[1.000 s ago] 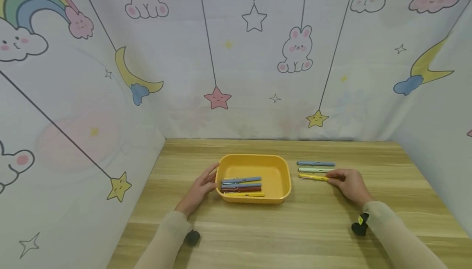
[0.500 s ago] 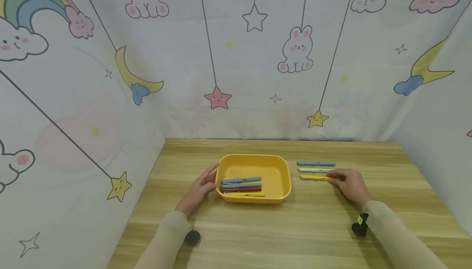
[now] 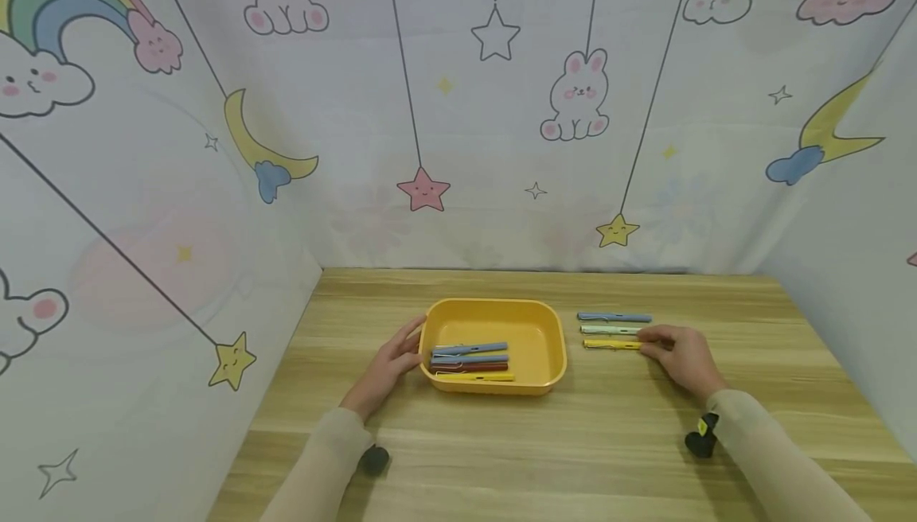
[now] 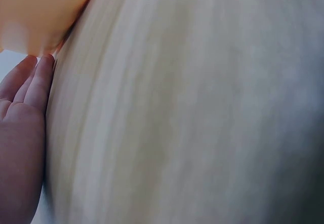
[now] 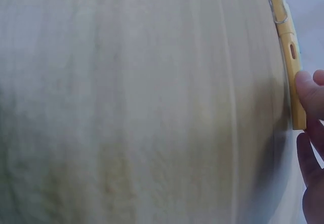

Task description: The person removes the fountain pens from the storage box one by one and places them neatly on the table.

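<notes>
At the right of the table in the head view, my right hand (image 3: 682, 359) pinches the right end of a yellow capped pen (image 3: 607, 344). In the right wrist view, a fingertip lies on the barrel of that yellow pen (image 5: 290, 57), near its end. Just behind it a pale green pen (image 3: 607, 330) and a blue pen (image 3: 614, 317) lie roughly parallel. My left hand (image 3: 384, 371) rests its extended fingers against the left side of a yellow tray (image 3: 540, 347). Left wrist view: fingertips (image 4: 45, 62) meet the tray's outer wall (image 4: 40, 16).
Inside the tray, several pens lie toward the front left: blue pens (image 3: 480, 360), a dark red pen (image 3: 487, 368) and yellow ones (image 3: 480, 377). The wooden table (image 3: 501, 458) ends against a printed cloth backdrop (image 3: 494, 235), with cloth sides left and right.
The yellow pen has turned slightly and shifted a little right, so it now lies nearly level with the two behind it. My right hand has drifted slightly right; my left hand stays put.
</notes>
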The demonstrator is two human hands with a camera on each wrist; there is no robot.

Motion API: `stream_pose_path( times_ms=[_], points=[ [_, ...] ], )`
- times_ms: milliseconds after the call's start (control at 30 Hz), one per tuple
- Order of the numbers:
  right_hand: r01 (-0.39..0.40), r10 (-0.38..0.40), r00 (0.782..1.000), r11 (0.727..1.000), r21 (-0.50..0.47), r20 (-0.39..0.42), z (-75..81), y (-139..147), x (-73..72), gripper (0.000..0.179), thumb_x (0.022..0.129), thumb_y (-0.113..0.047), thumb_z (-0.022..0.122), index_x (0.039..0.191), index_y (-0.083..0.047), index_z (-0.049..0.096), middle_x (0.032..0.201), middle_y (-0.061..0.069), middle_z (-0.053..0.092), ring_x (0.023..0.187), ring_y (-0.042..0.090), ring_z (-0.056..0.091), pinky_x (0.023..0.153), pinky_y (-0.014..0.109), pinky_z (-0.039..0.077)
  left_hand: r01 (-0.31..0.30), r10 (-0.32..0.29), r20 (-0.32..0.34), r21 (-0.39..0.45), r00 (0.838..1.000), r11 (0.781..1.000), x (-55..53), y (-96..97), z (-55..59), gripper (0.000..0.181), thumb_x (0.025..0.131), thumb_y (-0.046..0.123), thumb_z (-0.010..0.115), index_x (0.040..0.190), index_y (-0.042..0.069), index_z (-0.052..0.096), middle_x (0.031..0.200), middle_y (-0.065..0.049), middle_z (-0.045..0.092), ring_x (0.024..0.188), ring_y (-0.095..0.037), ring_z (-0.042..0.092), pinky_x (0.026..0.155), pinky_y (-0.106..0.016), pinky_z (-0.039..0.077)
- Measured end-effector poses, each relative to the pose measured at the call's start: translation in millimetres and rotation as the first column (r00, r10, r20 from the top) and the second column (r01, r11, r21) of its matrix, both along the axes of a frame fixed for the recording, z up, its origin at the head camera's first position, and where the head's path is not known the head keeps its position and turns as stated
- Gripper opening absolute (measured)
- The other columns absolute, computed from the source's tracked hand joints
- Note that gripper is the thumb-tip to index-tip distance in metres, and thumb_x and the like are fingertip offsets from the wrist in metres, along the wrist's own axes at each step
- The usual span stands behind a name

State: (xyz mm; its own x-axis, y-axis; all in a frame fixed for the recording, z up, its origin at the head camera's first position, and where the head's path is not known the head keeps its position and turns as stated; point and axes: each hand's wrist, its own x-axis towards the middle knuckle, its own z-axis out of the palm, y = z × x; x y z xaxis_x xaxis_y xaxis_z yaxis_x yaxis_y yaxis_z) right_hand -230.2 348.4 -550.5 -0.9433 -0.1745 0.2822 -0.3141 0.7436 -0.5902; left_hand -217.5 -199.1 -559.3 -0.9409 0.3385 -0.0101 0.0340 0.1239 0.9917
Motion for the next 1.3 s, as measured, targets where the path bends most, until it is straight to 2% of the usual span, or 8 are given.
stream_pose_path(
  times_ms=[133, 233, 367, 533, 700, 1000, 1300],
  points=[
    [0.027, -0.027, 1.000, 1.000, 0.003, -0.001, 2.5, 0, 0.1, 0.026, 0.092, -0.012, 0.081, 0.116, -0.003, 0.078, 0.107, 0.013, 0.079, 0.097, 0.033, 0.075, 0.082, 0.042, 0.061, -0.008, 0.008, -0.003, -0.007, 1.000, 1.000, 0.8, -0.4, -0.9, 0.066, 0.105, 0.015, 0.059, 0.165, 0.028, 0.035, 0.166, -0.013, 0.039, 0.152, -0.030, 0.040, 0.122, -0.050, 0.032],
    [0.035, -0.035, 0.999, 0.999, 0.002, -0.002, 6.7, -3, 0.4, 0.028, 0.093, -0.015, 0.081, 0.117, -0.002, 0.077, 0.108, 0.015, 0.079, 0.098, 0.035, 0.074, 0.085, 0.047, 0.060, -0.015, 0.015, 0.003, -0.002, 1.000, 1.000, 1.3, -0.5, -0.2, 0.066, 0.105, 0.015, 0.059, 0.165, 0.029, 0.036, 0.166, -0.011, 0.040, 0.152, -0.028, 0.041, 0.121, -0.046, 0.035],
    [0.031, -0.031, 0.999, 0.999, -0.012, 0.010, 13.4, -10, -0.6, 0.029, 0.094, -0.016, 0.080, 0.119, -0.002, 0.077, 0.111, 0.016, 0.078, 0.101, 0.037, 0.074, 0.088, 0.054, 0.059, -0.016, 0.016, 0.005, 0.006, 1.000, 1.000, 2.2, -0.7, 2.0, 0.066, 0.104, 0.015, 0.059, 0.165, 0.029, 0.036, 0.166, -0.011, 0.040, 0.152, -0.029, 0.041, 0.121, -0.048, 0.034],
    [0.008, -0.008, 1.000, 0.999, -0.032, 0.010, 21.8, -24, -4.4, 0.033, 0.094, -0.016, 0.081, 0.122, 0.000, 0.075, 0.112, 0.019, 0.077, 0.100, 0.038, 0.075, 0.086, 0.049, 0.061, -0.018, 0.018, 0.015, 0.005, 1.000, 1.000, 2.5, -1.7, 2.9, 0.066, 0.104, 0.017, 0.059, 0.164, 0.032, 0.036, 0.166, -0.011, 0.040, 0.153, -0.028, 0.040, 0.123, -0.054, 0.030],
    [-0.030, 0.032, 0.999, 0.997, -0.070, 0.037, 32.7, -44, -5.5, 0.036, 0.095, -0.018, 0.079, 0.125, 0.002, 0.073, 0.116, 0.021, 0.076, 0.102, 0.038, 0.075, 0.083, 0.042, 0.063, -0.017, 0.017, 0.023, -0.003, 1.000, 1.000, 1.8, -2.1, 1.6, 0.065, 0.104, 0.018, 0.060, 0.164, 0.032, 0.037, 0.166, -0.009, 0.040, 0.154, -0.026, 0.038, 0.124, -0.055, 0.028],
    [-0.106, 0.117, 0.990, 0.986, -0.131, 0.084, 51.2, -85, -11.2, 0.038, 0.096, -0.024, 0.079, 0.128, -0.004, 0.072, 0.122, 0.017, 0.076, 0.107, 0.033, 0.074, 0.091, 0.049, 0.060, -0.008, 0.008, 0.001, 0.018, 1.000, 1.000, -2.0, -1.4, -3.1, 0.066, 0.105, 0.013, 0.058, 0.165, 0.027, 0.035, 0.167, -0.013, 0.039, 0.154, -0.030, 0.038, 0.123, -0.054, 0.030],
    [-0.140, 0.160, 0.983, 0.971, -0.194, 0.090, 62.5, -122, -20.0, 0.041, 0.094, -0.024, 0.081, 0.129, -0.005, 0.072, 0.122, 0.018, 0.075, 0.105, 0.032, 0.074, 0.088, 0.043, 0.062, -0.004, 0.004, 0.001, 0.014, 1.000, 1.000, -1.5, -0.2, -3.3, 0.066, 0.106, 0.014, 0.058, 0.165, 0.027, 0.035, 0.166, -0.013, 0.040, 0.152, -0.031, 0.040, 0.121, -0.049, 0.034]
  ],
)
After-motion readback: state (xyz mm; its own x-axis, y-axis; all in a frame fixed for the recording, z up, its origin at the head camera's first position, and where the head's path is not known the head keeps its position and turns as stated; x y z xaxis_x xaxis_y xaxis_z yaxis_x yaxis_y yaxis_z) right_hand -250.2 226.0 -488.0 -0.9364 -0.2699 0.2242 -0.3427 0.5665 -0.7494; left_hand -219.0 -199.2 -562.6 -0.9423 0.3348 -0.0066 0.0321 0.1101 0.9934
